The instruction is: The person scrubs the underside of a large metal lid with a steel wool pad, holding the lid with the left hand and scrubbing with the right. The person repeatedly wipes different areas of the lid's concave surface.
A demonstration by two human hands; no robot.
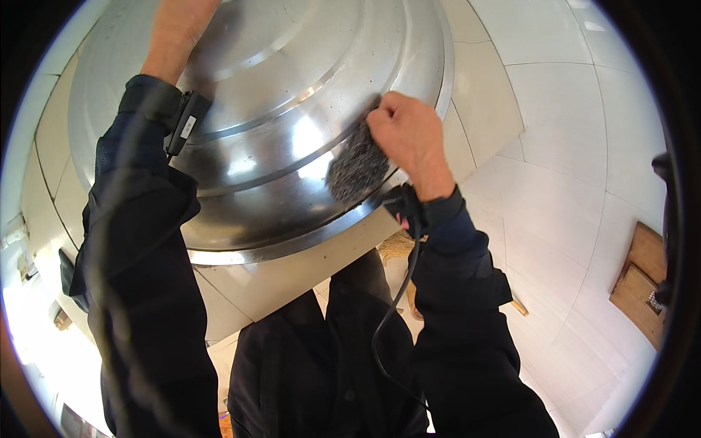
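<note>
A large domed stainless steel lid (263, 159) with stepped rings lies before me. My right hand (408, 131) is closed around a dark grey fuzzy cloth (356, 169), which rests on the lid's lower outer band near the rim. At the top edge of the picture is my left hand (183, 24), over the far left part of the lid. Its fingers are cut off by the frame, so what they hold or touch is hidden. The lid's top is cut off too.
Beige tiles (263, 284) border the lid. A black device (186, 123) is strapped to my left wrist; a black cable (397, 298) hangs from the right wrist. At far right is a brown wooden panel (638, 284). Pale tiles (553, 120) cover the surface at right.
</note>
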